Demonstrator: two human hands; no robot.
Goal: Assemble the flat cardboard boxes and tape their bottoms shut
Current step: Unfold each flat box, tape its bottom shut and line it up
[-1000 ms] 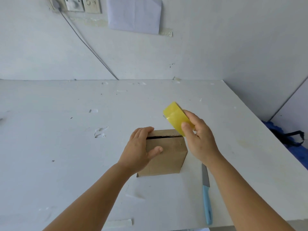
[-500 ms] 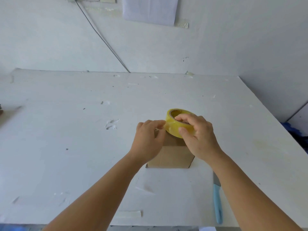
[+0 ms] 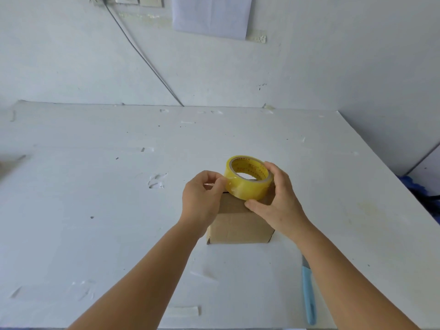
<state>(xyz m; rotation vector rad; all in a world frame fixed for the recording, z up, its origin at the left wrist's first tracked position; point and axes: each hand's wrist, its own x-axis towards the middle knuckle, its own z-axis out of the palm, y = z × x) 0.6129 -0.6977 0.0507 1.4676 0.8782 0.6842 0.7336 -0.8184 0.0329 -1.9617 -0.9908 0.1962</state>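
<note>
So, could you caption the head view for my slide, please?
Both hands hold a yellow tape roll over a cardboard box.

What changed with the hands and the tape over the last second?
The right hand lowered the yellow roll of clear tape onto the brown cardboard box. The left hand left the box's front and now pinches at the roll's edge. The box and the blue-handled knife stayed put.

This looks like a plain work room for packing. A big white table (image 3: 95, 210) with scratches and old tape bits fills the middle. Up top, the bare white wall (image 3: 333, 55) has switches (image 3: 138, 0), a wire (image 3: 142, 58) and a paper (image 3: 210, 16)
</note>
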